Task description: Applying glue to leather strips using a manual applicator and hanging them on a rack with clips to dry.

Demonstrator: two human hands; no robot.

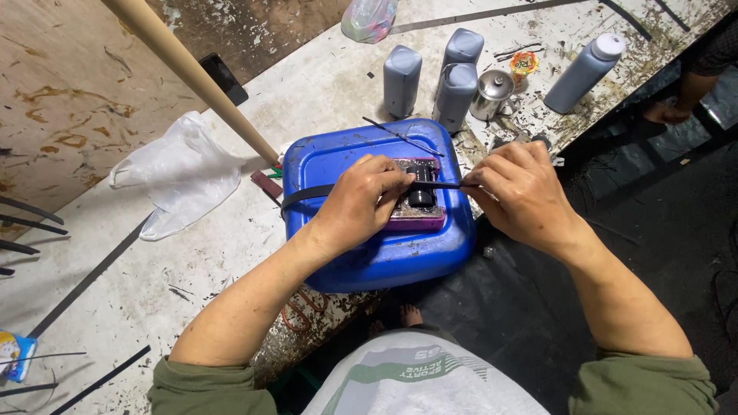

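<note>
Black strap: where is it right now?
Head view, centre: the black strap lies across the blue container, pulled between left hand and right hand.

Three grey plastic bottles (430, 77) stand together behind the blue jerrycan (384, 253); a fourth, white-capped (584, 73), lies tilted to their right. A small orange-yellow packet (524, 61) sits between them, a blue-white pack (15, 355) far left

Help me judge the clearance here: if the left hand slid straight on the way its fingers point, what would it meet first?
Probably the right hand: the left hand points along the black strip toward it, past the small black part.
</note>
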